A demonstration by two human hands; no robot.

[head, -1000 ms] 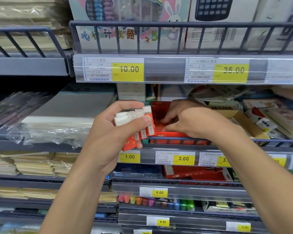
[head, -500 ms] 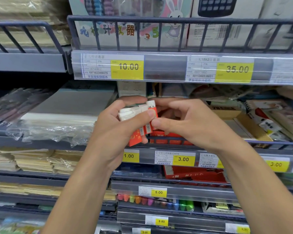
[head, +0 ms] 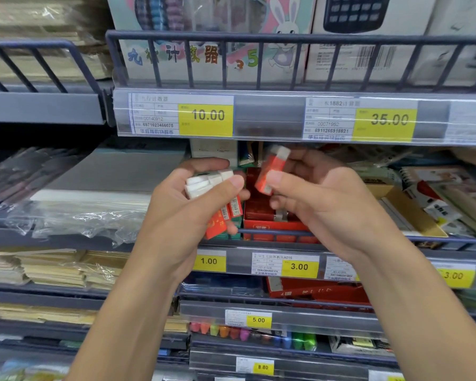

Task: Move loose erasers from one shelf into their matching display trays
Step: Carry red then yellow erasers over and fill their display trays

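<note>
Left hand (head: 187, 213) gripping eraser stack (head: 213, 199); right hand (head: 330, 207), at its 3 o'clock, pinching single eraser (head: 271, 167) above red display tray (head: 272, 225).

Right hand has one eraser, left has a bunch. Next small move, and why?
Probably lower the right hand so its single eraser goes into the red display tray just below. The eraser is pinched free above that tray, while the left hand grips the remaining erasers.

Both forearms rising from the bottom edge toward mid-frame, converging, hands just apart. Left hand (head: 187, 207) left of centre, palm turned inward, fingers and thumb curled round a bundle of erasers (head: 213, 196). Right hand (head: 322, 204) right of centre, thumb and fingers pinching a single eraser (head: 271, 169), tilted, above the knuckles.
</note>
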